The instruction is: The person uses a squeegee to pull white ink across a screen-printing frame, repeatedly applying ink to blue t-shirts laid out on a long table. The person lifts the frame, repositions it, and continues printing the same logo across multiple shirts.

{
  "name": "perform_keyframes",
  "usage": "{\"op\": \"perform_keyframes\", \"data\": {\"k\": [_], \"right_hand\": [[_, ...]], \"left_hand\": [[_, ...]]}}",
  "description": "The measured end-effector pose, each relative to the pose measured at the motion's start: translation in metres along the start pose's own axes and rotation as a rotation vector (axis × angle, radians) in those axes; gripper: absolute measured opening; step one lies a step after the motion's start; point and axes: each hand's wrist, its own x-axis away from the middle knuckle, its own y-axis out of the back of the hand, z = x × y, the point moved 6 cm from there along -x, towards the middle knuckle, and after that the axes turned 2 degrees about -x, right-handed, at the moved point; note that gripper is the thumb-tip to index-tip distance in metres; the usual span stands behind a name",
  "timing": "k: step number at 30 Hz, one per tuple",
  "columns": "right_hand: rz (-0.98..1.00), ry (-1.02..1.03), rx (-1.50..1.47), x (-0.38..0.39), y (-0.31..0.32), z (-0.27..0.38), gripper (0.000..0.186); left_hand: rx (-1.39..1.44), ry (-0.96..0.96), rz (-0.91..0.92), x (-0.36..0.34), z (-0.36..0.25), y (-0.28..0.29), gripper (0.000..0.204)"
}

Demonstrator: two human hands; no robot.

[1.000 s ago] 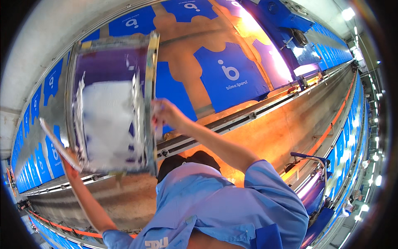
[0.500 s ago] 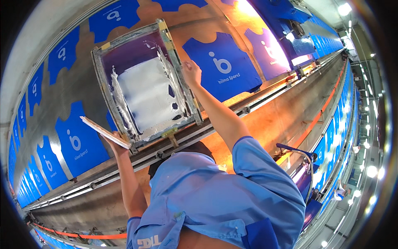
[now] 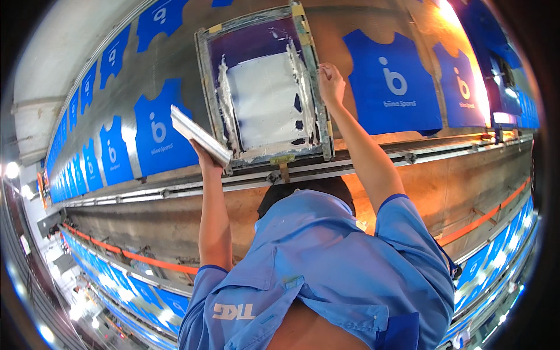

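In the head view a rectangular screen-printing frame [image 3: 207, 93] stands on the long table, its mesh [image 3: 265, 105] coated with white ink, purple showing at the top and streaks along both sides. My left hand [image 3: 207, 153] is closed round a long squeegee [image 3: 198, 133], held diagonally at the frame's lower left. My right hand [image 3: 329, 80] has curled fingers on the frame's right side rail. Blue sleeveless shirt panels with white printed emblems lie on either side, one [image 3: 389, 70] to the right and one [image 3: 153, 116] to the left.
A rail [image 3: 373, 161] runs along the table's near edge. A glowing heater unit [image 3: 501, 93] stands at the right. Behind my body are an orange bar [image 3: 146, 256] and another row of blue panels [image 3: 134, 291]. Ceiling lamps show at the rim.
The frame has moved right along the table with my hands, uncovering a printed panel on its left. My view has turned, so the near rail now lies more level.
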Motion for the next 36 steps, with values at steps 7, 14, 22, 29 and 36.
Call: {"op": "perform_keyframes", "data": {"k": [7, 14, 22, 29, 36], "right_hand": [[-0.008, 0.070, 0.046, -0.003, -0.001, -0.002, 0.024], [0.058, 0.015, 0.107, -0.010, -0.001, 0.004, 0.025], [0.193, 0.123, 0.195, -0.012, 0.015, -0.017, 0.029], [0.345, 0.672, 0.659, -0.005, 0.008, 0.134, 0.044], [0.719, 0.661, 0.866, -0.050, -0.073, 0.165, 0.050]], "left_hand": [[0.073, -0.074, 0.192, 0.093, -0.081, -0.031, 0.054], [-0.152, -0.265, 0.188, 0.123, -0.108, -0.074, 0.065], [-0.874, -0.467, 0.331, 0.051, -0.141, -0.162, 0.036], [-1.580, -0.837, 0.624, -0.031, -0.153, -0.250, 0.045], [-1.690, -0.825, 0.794, -0.056, -0.138, -0.296, 0.043]]}}
